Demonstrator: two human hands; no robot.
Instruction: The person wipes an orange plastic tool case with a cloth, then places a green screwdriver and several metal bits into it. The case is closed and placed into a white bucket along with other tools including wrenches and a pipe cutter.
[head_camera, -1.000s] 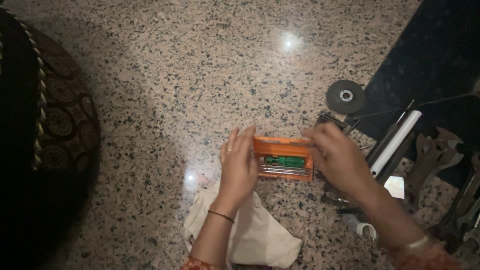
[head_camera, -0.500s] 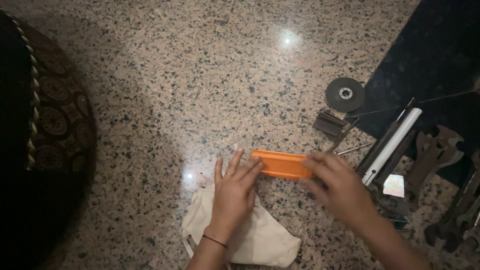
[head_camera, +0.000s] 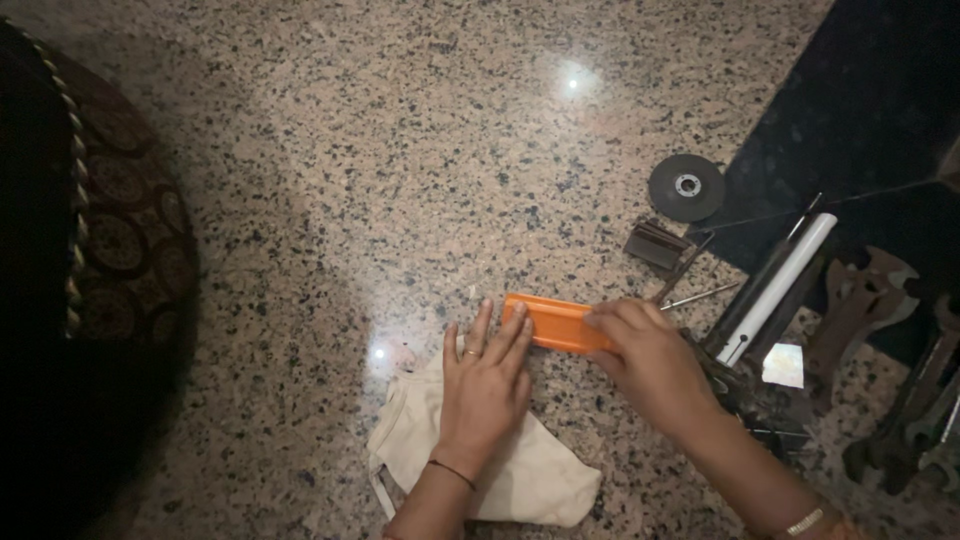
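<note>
On the speckled granite floor, centre of view: one orange plastic case, flat, rectangular, lid shut, long axis running left to right with a slight tilt.

Left hand: palm down, fingers spread and extended, not curled round anything; the fingertips rest on the case's left end, the heel of the hand over a cream cloth bag. Ring on one finger, thin dark bangle at the wrist.

Right hand: laid over the case's right end, fingers bent and pressing down on the lid; that end is hidden beneath them, so whether they wrap the edge cannot be told. Metal bangle at the wrist.

Case position: between the two hands, touched by both, just above the cloth bag's upper edge.

Nearby items, right side: grey grinding disc lying flat, well apart from the case; small dark metal block; thin metal rod just beyond the right hand; white tube lying diagonally on a dark mat; several spanners at the far right.

Left edge: dark patterned cushion with corded trim.
</note>
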